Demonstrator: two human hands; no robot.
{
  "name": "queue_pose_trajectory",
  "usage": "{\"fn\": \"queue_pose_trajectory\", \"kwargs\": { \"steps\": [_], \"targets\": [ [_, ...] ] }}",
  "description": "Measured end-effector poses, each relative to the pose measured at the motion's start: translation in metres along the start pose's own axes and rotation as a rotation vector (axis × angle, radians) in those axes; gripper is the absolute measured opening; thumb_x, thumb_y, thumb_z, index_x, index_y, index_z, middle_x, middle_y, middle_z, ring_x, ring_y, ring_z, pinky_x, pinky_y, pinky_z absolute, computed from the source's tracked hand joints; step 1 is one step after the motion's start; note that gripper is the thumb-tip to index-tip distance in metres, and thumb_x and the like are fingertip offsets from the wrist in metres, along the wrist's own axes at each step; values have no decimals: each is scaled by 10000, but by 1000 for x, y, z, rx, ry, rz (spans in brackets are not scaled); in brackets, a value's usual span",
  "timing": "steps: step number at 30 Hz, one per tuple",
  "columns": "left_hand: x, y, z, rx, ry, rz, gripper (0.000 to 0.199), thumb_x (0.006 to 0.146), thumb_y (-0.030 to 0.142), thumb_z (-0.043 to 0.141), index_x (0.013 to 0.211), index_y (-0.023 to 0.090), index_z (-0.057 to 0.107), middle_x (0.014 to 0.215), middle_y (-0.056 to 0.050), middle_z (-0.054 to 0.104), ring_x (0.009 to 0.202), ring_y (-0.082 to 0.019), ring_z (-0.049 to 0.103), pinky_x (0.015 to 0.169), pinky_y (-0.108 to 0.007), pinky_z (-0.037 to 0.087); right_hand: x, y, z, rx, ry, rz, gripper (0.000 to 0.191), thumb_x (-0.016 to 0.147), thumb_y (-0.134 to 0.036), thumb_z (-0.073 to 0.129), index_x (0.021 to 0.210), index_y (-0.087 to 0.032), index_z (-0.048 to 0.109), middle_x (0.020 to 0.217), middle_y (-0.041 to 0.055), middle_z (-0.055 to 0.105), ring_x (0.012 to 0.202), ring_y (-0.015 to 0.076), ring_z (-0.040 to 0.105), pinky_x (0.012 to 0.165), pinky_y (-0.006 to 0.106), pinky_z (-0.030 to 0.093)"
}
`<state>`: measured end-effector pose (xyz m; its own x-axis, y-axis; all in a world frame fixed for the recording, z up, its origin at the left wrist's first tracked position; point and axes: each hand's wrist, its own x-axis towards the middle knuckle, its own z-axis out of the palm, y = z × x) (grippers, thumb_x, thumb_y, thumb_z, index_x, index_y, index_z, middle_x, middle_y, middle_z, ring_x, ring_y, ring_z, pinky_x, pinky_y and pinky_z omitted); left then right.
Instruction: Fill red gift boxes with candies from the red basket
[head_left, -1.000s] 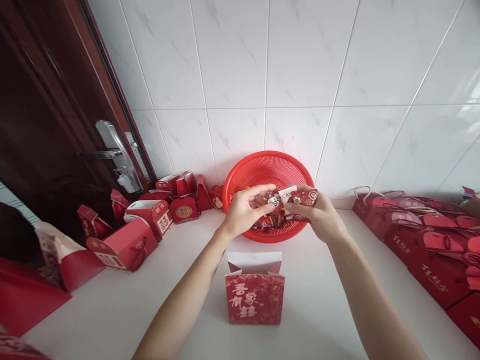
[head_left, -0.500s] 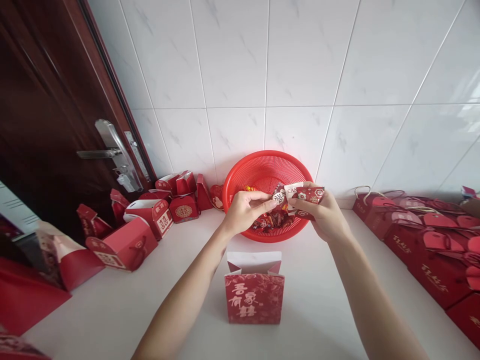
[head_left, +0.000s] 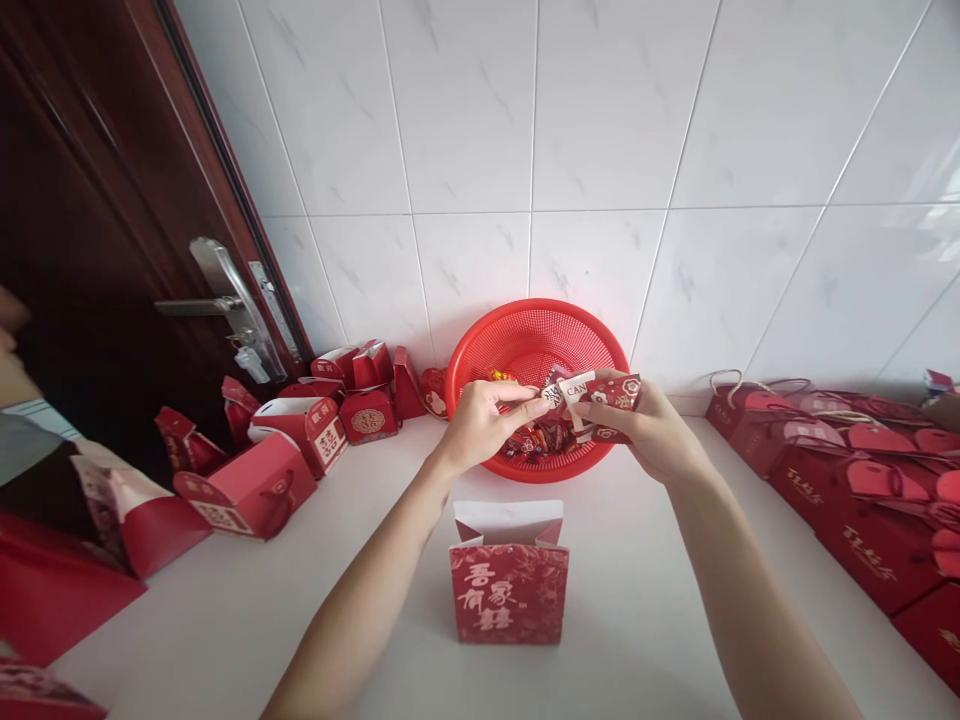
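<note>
Over the red basket (head_left: 463, 362), my left hand (head_left: 484, 422) pinches a small candy in a pale wrapper with dark print (head_left: 552, 396) between thumb and fingers. My right hand (head_left: 660, 430) is closed on red flower-patterned candy packets (head_left: 619, 392), one with a white part lettered "CAN". The two hands are close together, and the pale candy almost meets the packets. Beneath them, wrapped candies (head_left: 534, 442) lie in the basket, partly hidden by my fingers. A red gift box (head_left: 510, 595) with pale characters stands upright between my forearms, its top flaps raised.
Several red gift boxes (head_left: 251, 485) stand at the left, by the dark door (head_left: 82, 190) with a metal handle. Rows of red boxes with cord handles (head_left: 832, 500) line the right side. The tiled wall (head_left: 480, 120) rises behind the basket. Another person's arm (head_left: 11, 375) shows at the left edge.
My right hand and its packets have shifted slightly left, toward my left hand. Another person has come into view at the left edge, in front of the door.
</note>
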<state>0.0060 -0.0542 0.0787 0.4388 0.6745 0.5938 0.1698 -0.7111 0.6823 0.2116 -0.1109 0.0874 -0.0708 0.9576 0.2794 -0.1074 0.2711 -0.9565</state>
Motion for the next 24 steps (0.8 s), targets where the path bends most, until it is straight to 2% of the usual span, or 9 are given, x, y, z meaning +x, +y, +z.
{"fn": "queue_pose_trajectory", "kwargs": {
  "steps": [4, 8, 11, 14, 17, 22, 24],
  "targets": [
    [1, -1, -3, -12, -6, -14, 351, 877, 485, 709, 805, 160, 819, 704, -42, 729, 664, -167, 625, 640, -268, 470, 0, 0, -1, -21, -3, 74, 469, 643, -345, 915, 1033, -187, 709, 820, 36, 777, 722, 215, 719, 746, 374, 585],
    [2, -4, -5, -34, -52, -19, 390, 894, 516, 680, 849, 152, 810, 721, -33, 702, 682, -164, 606, 653, -269, 460, -1, -1, 0, -73, -120, 122, 482, 683, -361, 891, 1095, -190, 709, 822, 40, 783, 789, 238, 742, 775, 384, 595],
    [2, -5, -3, -41, -24, -25, 395, 910, 518, 655, 857, 151, 791, 747, -28, 683, 715, -168, 590, 680, -277, 455, -3, -1, 2, -98, -186, 134, 440, 716, -385, 873, 1081, -195, 715, 777, 23, 764, 759, 226, 734, 759, 378, 598],
    [1, -3, -2, -32, 10, -13, 405, 921, 521, 636, 778, 159, 749, 740, -27, 653, 728, -171, 563, 698, -288, 445, -3, -1, 3, -133, -198, 130, 428, 716, -387, 882, 1064, -200, 718, 786, 16, 761, 718, 201, 714, 716, 345, 582],
    [1, -1, -2, 19, -22, -3, 415, 937, 499, 610, 719, 162, 714, 681, -16, 585, 678, -157, 502, 655, -288, 413, -3, 0, 3, -115, -207, 126, 436, 720, -409, 880, 1067, -202, 716, 856, 27, 772, 752, 203, 716, 714, 337, 576],
    [0, 4, -2, 61, -37, 18, 491, 948, 497, 579, 575, 176, 587, 619, 1, 491, 634, -147, 446, 626, -288, 376, -1, 2, 0, -135, -160, 116, 356, 727, -437, 870, 944, -204, 714, 741, 5, 738, 652, 184, 677, 651, 321, 548],
    [0, 4, -2, 61, -36, 22, 510, 940, 523, 583, 563, 179, 576, 615, -1, 493, 635, -149, 444, 626, -289, 380, -1, 3, 0, -138, -148, 112, 352, 721, -443, 872, 923, -201, 716, 756, 12, 745, 665, 188, 682, 654, 322, 548]
  ]
}}
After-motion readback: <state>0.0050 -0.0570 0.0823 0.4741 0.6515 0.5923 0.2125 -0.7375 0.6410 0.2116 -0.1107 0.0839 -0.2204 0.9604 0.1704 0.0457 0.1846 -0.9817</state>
